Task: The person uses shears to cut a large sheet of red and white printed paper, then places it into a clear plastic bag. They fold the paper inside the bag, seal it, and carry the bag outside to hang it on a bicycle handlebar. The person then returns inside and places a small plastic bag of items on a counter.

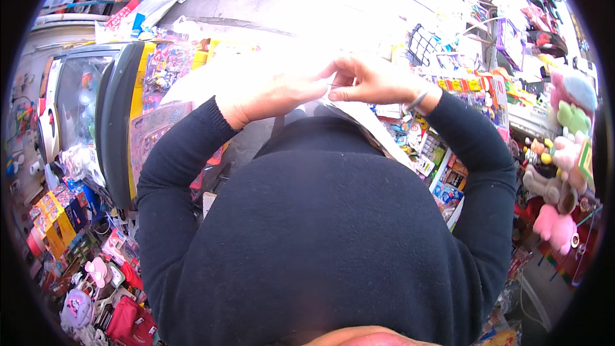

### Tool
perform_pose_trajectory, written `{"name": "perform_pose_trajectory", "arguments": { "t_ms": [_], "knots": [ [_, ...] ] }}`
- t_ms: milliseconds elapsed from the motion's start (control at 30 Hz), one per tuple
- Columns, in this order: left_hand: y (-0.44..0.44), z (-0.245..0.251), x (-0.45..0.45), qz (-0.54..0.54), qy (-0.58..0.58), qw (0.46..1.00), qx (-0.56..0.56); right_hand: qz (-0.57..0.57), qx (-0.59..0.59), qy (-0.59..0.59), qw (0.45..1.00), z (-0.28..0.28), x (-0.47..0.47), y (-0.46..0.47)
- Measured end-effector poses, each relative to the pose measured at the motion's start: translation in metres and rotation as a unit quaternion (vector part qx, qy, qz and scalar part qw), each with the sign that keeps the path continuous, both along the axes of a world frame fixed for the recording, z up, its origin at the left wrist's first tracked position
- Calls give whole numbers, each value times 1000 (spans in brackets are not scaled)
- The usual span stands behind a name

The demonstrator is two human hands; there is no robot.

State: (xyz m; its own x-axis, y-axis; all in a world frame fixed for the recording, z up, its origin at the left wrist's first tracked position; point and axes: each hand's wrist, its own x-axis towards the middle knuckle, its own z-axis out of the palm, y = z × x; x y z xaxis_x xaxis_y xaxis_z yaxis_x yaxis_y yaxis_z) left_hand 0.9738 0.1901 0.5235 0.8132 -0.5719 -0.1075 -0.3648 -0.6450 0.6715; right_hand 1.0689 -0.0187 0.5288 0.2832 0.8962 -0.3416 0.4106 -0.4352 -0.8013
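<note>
In the head view, my left hand (279,94) reaches in from the left over a pale sheet-like thing (372,127). Glare washes out its fingertips, so its grip is unclear. My right hand (369,82) faces it, with thumb and fingers curled around a small, thin dark object (332,85) too small to identify. The two hands nearly meet in front of my dark sweater. One edge of the pale thing runs below my right thumb and down to the right along my body. Its far part merges into the bright glare.
A grey and yellow case with a clear window (84,101) stands at left beside packaged trinkets (168,69). Boxed goods (449,178) fill trays at right. Plush toys (557,228) line the far right. Bags, including a red one (130,323), crowd the lower left.
</note>
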Motion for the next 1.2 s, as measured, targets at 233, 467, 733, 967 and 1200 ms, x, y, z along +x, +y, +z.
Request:
{"name": "perform_pose_trajectory", "arguments": {
  "t_ms": [233, 467, 733, 967, 1200],
  "knots": [
    [5, -1, 43, -8, -202, 979, 25, -96, 67, -25, 993, -21, 42, -9],
    [-20, 15, 100, 20, -274, 961, 36, -161, 82, 218, 959, -19, 122, -23],
    [-27, 16, 140, 90, -281, 954, -56, -132, -9, 235, 963, -7, 200, -26],
    [-6, 22, 175, 17, -335, 941, -34, -291, 68, 519, 801, 3, 238, -18],
    [19, 28, 201, -24, -387, 920, -59, -336, 107, 438, 827, 23, 246, 8]
  ]
}}
